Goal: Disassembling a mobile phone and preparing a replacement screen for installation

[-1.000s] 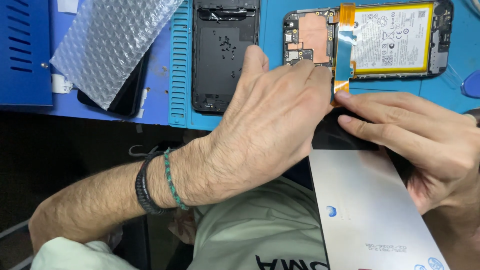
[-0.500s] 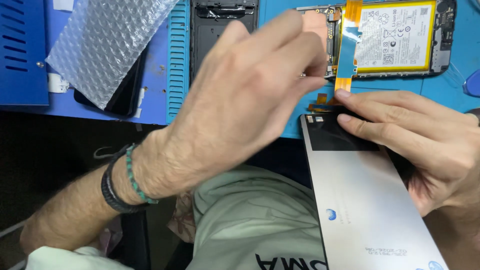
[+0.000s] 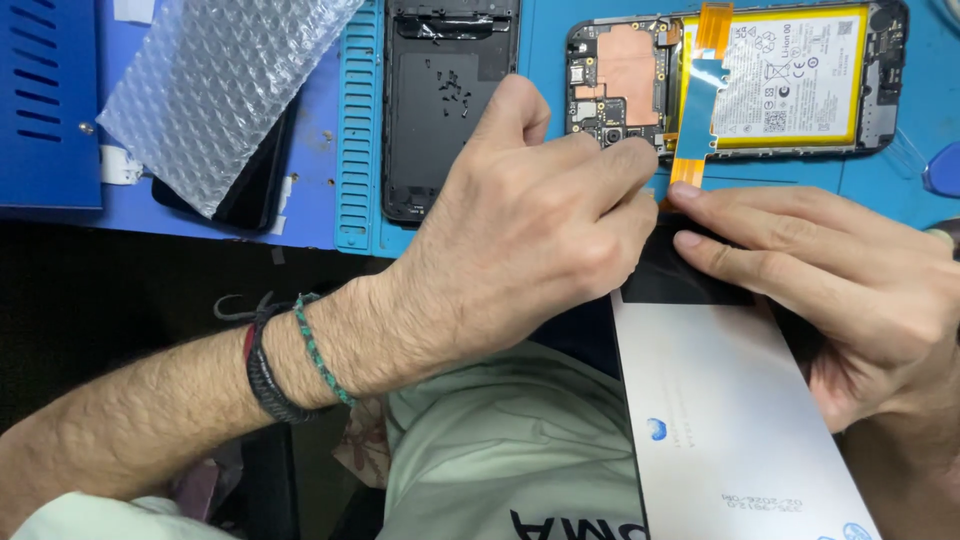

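My left hand (image 3: 540,215) reaches over the bench edge, its fingertips pinched at the lower end of an orange flex cable (image 3: 692,150). That cable runs from a replacement screen panel (image 3: 735,430) covered in white film up over the opened phone (image 3: 740,80), which shows a yellow-edged battery (image 3: 790,85) and a circuit board (image 3: 620,70). My right hand (image 3: 850,275) grips the panel's dark top end, fingers lying flat across it beside the cable.
A black phone back cover (image 3: 445,110) with several loose screws lies on the blue ribbed work mat (image 3: 358,150). Bubble wrap (image 3: 215,90) covers a dark phone at left. A blue bin (image 3: 45,100) stands far left; a blue pick (image 3: 945,170) lies far right.
My left hand rose off the cable end half a second ago and has come back down with its fingertips on it. The panel has shifted slightly lower; my right hand kept its hold.
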